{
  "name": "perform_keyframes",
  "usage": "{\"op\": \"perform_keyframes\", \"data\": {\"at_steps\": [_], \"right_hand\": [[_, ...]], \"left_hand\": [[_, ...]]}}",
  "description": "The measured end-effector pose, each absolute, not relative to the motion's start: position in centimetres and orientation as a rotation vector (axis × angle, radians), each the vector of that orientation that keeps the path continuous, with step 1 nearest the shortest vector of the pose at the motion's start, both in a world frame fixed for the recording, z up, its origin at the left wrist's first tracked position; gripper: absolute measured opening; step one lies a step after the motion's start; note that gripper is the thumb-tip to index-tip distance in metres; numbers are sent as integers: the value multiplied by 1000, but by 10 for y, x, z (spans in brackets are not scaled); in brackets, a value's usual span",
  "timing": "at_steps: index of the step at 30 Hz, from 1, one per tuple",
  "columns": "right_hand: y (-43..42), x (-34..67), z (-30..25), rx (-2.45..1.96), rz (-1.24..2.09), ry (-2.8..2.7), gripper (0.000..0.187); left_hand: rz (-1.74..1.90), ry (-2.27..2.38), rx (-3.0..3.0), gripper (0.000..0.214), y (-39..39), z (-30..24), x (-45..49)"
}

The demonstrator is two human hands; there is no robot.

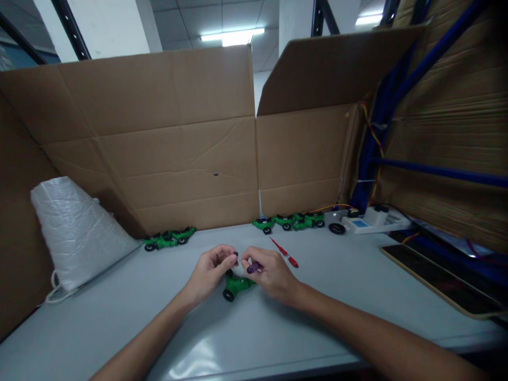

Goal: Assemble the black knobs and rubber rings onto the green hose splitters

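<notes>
A small green toy car point(236, 286) with black wheels lies on the grey table between my hands. My left hand point(210, 271) is closed in a pinch on a small black wheel just above the car. My right hand point(269, 272) is closed around a small purple-handled tool, its tip close to the left fingertips. A red screwdriver point(284, 253) lies on the table just behind my right hand.
Green toy cars stand in a row at back left point(168, 239) and back centre point(292, 221). A white plastic bag point(75, 233) sits at left. A loose black wheel point(337, 228), a white device point(367, 220) and a dark tablet point(440, 279) lie at right. Cardboard walls point(178, 148) enclose the table.
</notes>
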State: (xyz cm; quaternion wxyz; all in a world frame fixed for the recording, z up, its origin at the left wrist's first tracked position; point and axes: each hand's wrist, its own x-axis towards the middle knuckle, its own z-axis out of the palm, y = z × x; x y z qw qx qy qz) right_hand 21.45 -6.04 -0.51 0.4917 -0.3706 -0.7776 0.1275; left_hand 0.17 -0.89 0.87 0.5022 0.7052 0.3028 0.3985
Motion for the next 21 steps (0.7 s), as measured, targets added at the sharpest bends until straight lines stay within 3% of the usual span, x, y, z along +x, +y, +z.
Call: {"op": "perform_keyframes", "data": {"at_steps": [8, 12, 21], "right_hand": [[-46, 231, 0, -1465, 132, -2070, 8], [-38, 236, -2, -1750, 161, -2130, 15], [-40, 233, -1, -1773, 198, -2140, 16]], "left_hand": [[1075, 989, 2075, 29, -5, 10, -5], [981, 1025, 2187, 27, -8, 9, -4], [820, 979, 2159, 33, -12, 6, -1]]}}
